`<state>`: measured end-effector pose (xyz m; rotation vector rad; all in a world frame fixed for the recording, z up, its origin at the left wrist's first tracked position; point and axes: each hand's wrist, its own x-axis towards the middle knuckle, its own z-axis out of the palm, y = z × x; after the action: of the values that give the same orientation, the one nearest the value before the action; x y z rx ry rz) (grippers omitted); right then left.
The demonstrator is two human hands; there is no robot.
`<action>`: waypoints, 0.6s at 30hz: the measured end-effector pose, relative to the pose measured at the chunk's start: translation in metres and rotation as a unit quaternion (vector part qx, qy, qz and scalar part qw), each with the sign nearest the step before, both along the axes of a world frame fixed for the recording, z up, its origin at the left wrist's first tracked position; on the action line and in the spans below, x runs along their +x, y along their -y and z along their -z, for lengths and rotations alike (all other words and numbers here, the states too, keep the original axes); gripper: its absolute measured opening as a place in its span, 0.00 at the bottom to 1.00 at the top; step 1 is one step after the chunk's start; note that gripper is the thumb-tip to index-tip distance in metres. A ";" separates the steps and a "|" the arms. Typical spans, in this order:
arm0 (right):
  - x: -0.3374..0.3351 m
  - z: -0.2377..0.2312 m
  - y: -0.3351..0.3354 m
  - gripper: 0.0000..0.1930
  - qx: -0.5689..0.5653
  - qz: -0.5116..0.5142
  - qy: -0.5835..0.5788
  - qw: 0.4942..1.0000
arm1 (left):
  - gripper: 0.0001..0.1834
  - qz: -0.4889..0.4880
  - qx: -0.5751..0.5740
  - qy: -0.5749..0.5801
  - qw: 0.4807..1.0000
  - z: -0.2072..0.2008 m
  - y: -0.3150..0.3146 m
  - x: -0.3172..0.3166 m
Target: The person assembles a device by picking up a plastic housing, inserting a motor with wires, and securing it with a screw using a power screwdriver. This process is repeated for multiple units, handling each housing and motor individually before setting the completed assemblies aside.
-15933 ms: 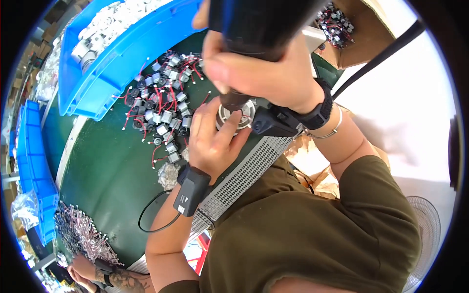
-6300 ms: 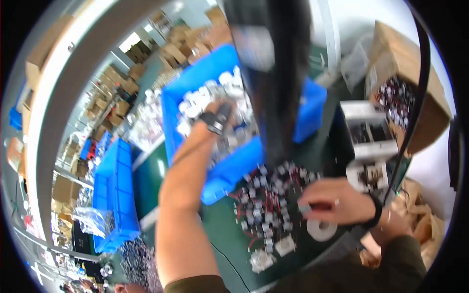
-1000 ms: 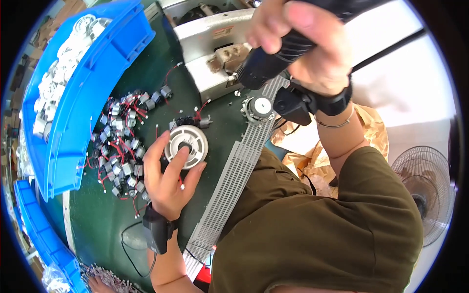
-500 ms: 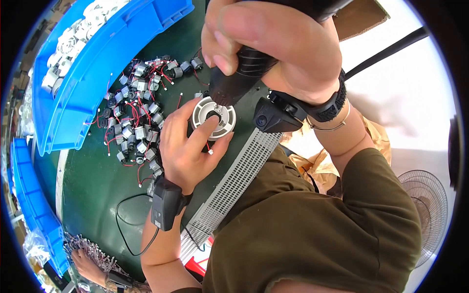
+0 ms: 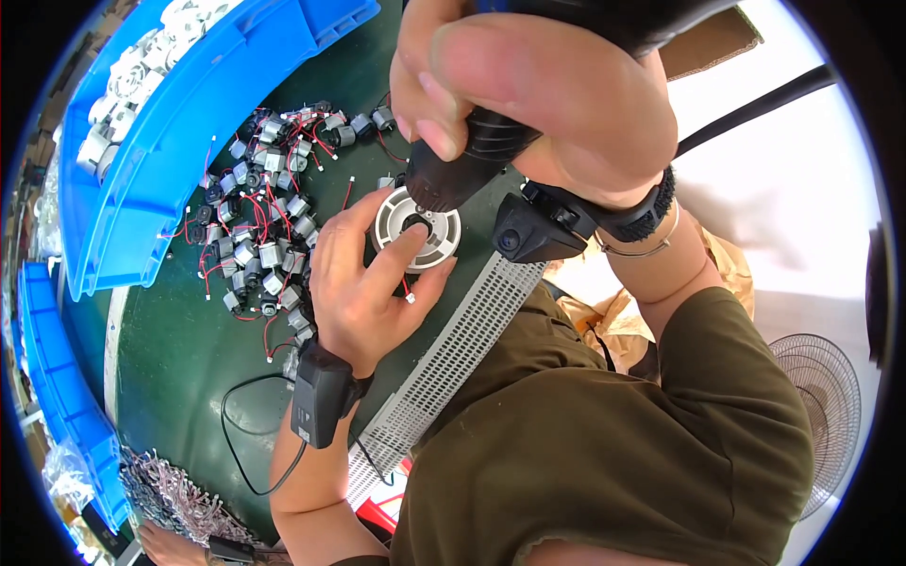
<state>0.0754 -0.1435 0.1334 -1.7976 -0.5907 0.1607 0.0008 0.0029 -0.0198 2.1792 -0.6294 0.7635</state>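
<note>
A round white plastic housing (image 5: 444,247) with a dark centre lies under my left hand (image 5: 363,283). That hand grips its rim between thumb and fingers, while the index fingertip presses on the dark centre. A short red wire with a white plug hangs out beside the thumb. My right hand (image 5: 557,104) is wrapped round a black power screwdriver (image 5: 477,151). Its nose points down onto the far part of the housing and hides the tip. Small grey motors (image 5: 269,255) with red wires lie heaped left of my left hand.
A blue bin (image 5: 208,132) of white plastic parts stands at the far left, with another blue bin (image 5: 61,377) nearer. A co-worker's hand (image 5: 170,545) is beside a wire pile (image 5: 179,495) at lower left. A perforated white strip (image 5: 453,358) runs along the table edge; a fan (image 5: 816,415) stands right.
The co-worker's hand has drawn back from the wire pile toward the lower edge. My hands, the screwdriver and the housing keep nearly the same pose, with a slight shift in the view.
</note>
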 end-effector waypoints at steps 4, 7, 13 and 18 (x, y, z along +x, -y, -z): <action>0.008 0.027 0.002 0.15 0.149 -0.048 0.109 0.982 | 0.20 0.005 -0.007 0.001 1.000 -0.001 0.005 -0.001; 0.013 0.029 0.001 0.15 0.228 -0.093 0.053 0.968 | 0.20 -0.004 -0.014 -0.010 1.000 -0.001 0.005 0.001; 0.027 0.043 0.011 0.16 0.175 -0.173 0.084 0.966 | 0.20 0.011 -0.019 -0.004 1.000 -0.001 0.005 0.010; 0.016 0.040 -0.001 0.14 0.209 -0.207 0.061 0.954 | 0.17 0.029 -0.020 -0.010 0.999 -0.004 -0.007 0.008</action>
<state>0.0912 -0.1428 0.0935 -1.2643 -1.0093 0.1941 0.0087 0.0103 -0.0158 2.1212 -0.6583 0.7168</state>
